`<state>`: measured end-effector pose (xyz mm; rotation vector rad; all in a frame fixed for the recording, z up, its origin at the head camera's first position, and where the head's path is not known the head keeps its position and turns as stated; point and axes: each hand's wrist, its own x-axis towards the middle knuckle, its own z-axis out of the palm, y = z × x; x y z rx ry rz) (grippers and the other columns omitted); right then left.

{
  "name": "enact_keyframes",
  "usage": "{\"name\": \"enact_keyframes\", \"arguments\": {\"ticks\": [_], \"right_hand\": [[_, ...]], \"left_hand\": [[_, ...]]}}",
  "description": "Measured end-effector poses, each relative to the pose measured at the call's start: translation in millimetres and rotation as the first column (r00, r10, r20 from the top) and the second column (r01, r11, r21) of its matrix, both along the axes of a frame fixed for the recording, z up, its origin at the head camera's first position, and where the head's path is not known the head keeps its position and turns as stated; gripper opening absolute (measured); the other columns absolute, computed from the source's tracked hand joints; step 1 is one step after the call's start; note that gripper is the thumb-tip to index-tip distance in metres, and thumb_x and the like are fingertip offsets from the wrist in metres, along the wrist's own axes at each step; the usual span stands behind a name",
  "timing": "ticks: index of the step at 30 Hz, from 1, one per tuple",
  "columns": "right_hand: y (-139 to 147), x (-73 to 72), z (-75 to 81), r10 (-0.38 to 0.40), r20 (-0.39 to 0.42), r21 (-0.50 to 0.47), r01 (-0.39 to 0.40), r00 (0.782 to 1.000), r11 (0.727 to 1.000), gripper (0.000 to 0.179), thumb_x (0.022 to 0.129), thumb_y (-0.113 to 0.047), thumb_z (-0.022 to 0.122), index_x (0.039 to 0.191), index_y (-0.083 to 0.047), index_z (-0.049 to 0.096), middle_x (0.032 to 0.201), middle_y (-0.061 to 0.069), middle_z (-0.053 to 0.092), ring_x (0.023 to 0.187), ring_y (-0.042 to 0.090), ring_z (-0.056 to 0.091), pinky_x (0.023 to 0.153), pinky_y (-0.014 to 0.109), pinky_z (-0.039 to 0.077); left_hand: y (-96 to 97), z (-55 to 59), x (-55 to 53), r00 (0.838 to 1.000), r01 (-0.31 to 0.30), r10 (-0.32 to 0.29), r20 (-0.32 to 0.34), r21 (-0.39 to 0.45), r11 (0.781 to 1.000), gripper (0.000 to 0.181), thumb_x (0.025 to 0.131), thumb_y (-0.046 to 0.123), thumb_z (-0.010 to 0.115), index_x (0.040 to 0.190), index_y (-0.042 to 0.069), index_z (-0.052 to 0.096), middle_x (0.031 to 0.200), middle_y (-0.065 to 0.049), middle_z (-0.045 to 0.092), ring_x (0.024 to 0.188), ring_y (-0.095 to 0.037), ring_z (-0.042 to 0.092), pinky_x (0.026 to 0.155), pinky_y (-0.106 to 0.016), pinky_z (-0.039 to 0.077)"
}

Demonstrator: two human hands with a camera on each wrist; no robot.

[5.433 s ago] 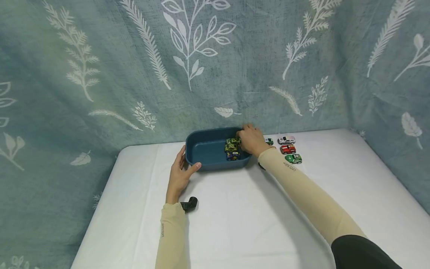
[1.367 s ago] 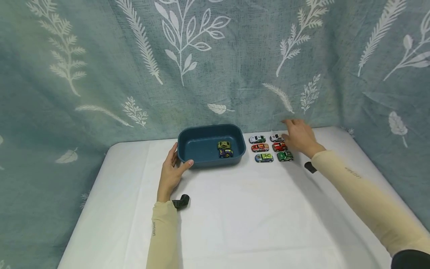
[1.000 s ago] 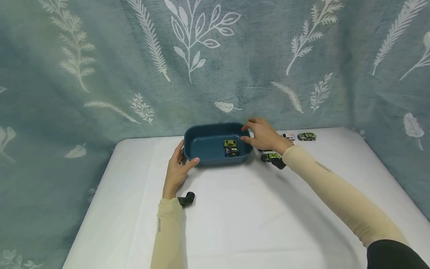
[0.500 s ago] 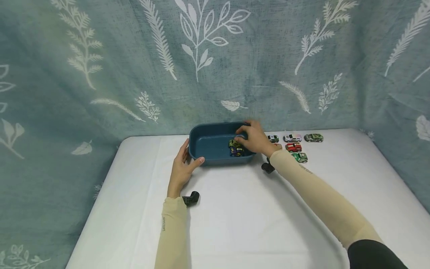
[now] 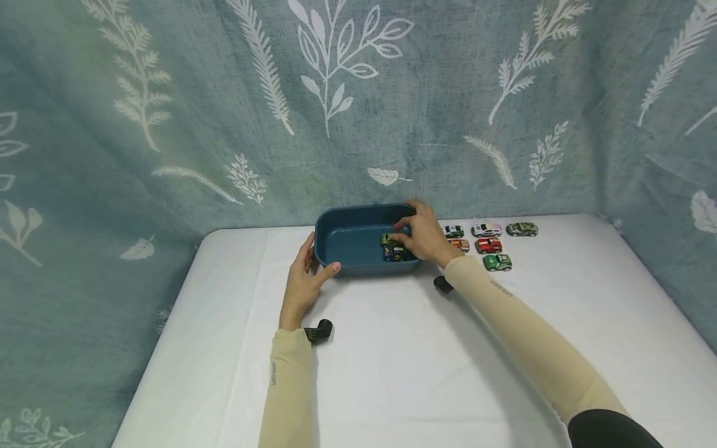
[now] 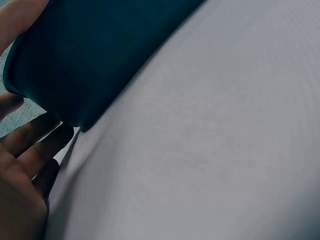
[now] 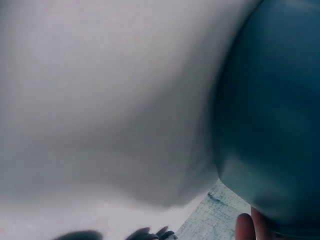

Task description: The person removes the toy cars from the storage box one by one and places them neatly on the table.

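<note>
A dark blue plastic bin (image 5: 358,270) stands at the back edge of the table. At its left end my left hand (image 5: 302,286) holds the corner, thumb on the front rim and fingers against the outer wall. Inside, towards the right, lie a yellow-green toy car (image 5: 386,239) and a dark blue-purple toy car (image 5: 394,252). My right hand (image 5: 424,235) reaches over the right end; its thumb covers part of the yellow-green car, and whether it pinches it is not visible. In the right wrist view some fingertips (image 7: 245,227) show beyond the bin's far wall.
Right of the bin sit several toy cars in rows: a white-green one (image 5: 454,231), a white-pink one (image 5: 486,230), a camouflage one (image 5: 522,229), an orange one (image 5: 460,245), a red one (image 5: 489,246) and a green one (image 5: 496,262). A patterned curtain (image 5: 437,124) hangs behind.
A yellow-green car has left the bin, and a camouflage car now ends the back row. My right hand has come back from the right to the bin. The left hand keeps its place.
</note>
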<state>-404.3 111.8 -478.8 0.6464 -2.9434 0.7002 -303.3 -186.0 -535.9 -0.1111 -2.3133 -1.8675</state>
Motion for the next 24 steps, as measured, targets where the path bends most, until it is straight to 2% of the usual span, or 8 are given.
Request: {"name": "enact_keyframes", "arguments": {"ticks": [3, 6, 10, 13, 18, 24], "right_hand": [[-1.3, -0.3, 2.6, 0.011, -0.002, 0.026, -0.011, 1.0, 1.0, 0.028, 0.098, -0.028, 0.079, 0.118, -0.009, 0.082, 0.172, 0.021, 0.029, 0.157, 0.048, 0.027, 0.127, 0.064, 0.03], [-2.5, -0.9, 5.0, 0.021, 0.001, 0.063, -0.021, 1.0, 0.998, 0.028, 0.099, -0.028, 0.079, 0.119, -0.01, 0.082, 0.172, 0.022, 0.027, 0.155, 0.05, 0.028, 0.125, 0.066, 0.03], [-3.3, -1.6, 6.6, 0.034, 0.012, 0.136, -0.035, 0.999, 0.99, 0.031, 0.1, -0.032, 0.077, 0.123, -0.012, 0.081, 0.172, 0.024, 0.024, 0.153, 0.051, 0.03, 0.123, 0.066, 0.034], [-3.0, -1.9, 6.4, 0.045, 0.012, 0.176, -0.047, 0.999, 0.983, 0.032, 0.101, -0.034, 0.076, 0.125, -0.013, 0.08, 0.172, 0.026, 0.023, 0.152, 0.052, 0.031, 0.122, 0.066, 0.035], [-0.6, -0.2, 4.5, 0.044, 0.011, 0.201, -0.045, 0.999, 0.979, 0.031, 0.102, -0.033, 0.073, 0.125, -0.014, 0.079, 0.171, 0.027, 0.022, 0.15, 0.053, 0.034, 0.121, 0.066, 0.036], [1.1, -0.6, 3.4, 0.038, 0.011, 0.161, -0.04, 0.999, 0.986, 0.032, 0.106, -0.031, 0.067, 0.131, -0.013, 0.075, 0.172, 0.026, 0.022, 0.15, 0.052, 0.033, 0.121, 0.068, 0.036]], "left_hand": [[2.3, 7.5, 3.0, 1.0, -0.005, 0.005, 0.007, 0.01, 1.0, 0.096, 0.093, 0.024, 0.085, 0.17, 0.02, 0.028, 0.166, -0.022, 0.042, 0.158, -0.035, 0.036, 0.133, -0.052, 0.025], [5.3, 20.1, 9.1, 1.0, 0.001, -0.001, 0.01, 0.014, 1.0, 0.095, 0.094, 0.02, 0.084, 0.17, 0.014, 0.027, 0.166, -0.026, 0.041, 0.158, -0.039, 0.035, 0.133, -0.053, 0.025], [7.9, 33.2, 17.7, 1.0, 0.008, -0.008, 0.02, 0.011, 1.0, 0.093, 0.094, 0.017, 0.082, 0.169, 0.011, 0.028, 0.166, -0.027, 0.04, 0.158, -0.039, 0.036, 0.133, -0.053, 0.025], [8.6, 34.4, 19.8, 1.0, 0.008, -0.008, 0.025, 0.015, 1.0, 0.092, 0.094, 0.016, 0.082, 0.169, 0.011, 0.028, 0.166, -0.026, 0.04, 0.158, -0.039, 0.035, 0.133, -0.054, 0.025], [10.3, 29.2, 20.3, 1.0, 0.005, -0.006, 0.028, 0.028, 1.0, 0.093, 0.094, 0.019, 0.083, 0.169, 0.014, 0.029, 0.166, -0.024, 0.042, 0.158, -0.037, 0.035, 0.133, -0.052, 0.025], [12.1, 28.8, 19.0, 1.0, -0.003, 0.002, 0.018, 0.023, 1.0, 0.093, 0.093, 0.018, 0.084, 0.169, 0.013, 0.03, 0.165, -0.025, 0.042, 0.158, -0.037, 0.036, 0.133, -0.052, 0.025]]}}
